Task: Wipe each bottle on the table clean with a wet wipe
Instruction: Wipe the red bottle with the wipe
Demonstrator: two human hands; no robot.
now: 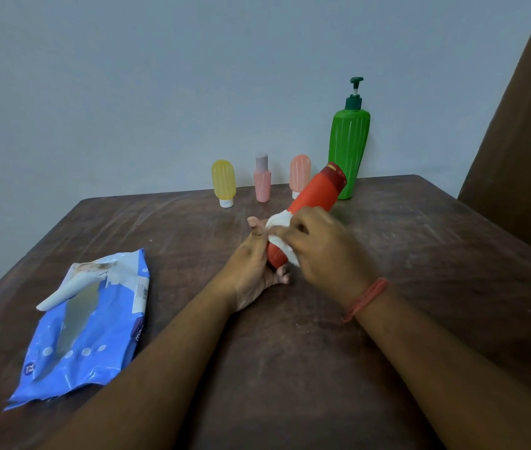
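My left hand (251,271) grips the lower end of a red bottle (316,194), which tilts up and away to the right above the table. My right hand (322,248) holds a white wet wipe (282,222) wrapped against the bottle's lower body. Along the table's far edge stand a yellow tube bottle (223,181), a pink bottle with a grey cap (262,181), a peach tube bottle (300,172) and a tall green pump bottle (350,141).
A blue wet wipe pack (89,332) lies on the brown wooden table (420,254) at the left, its flap lifted. A brown curtain (523,141) hangs at the right. A pale wall stands behind the bottles.
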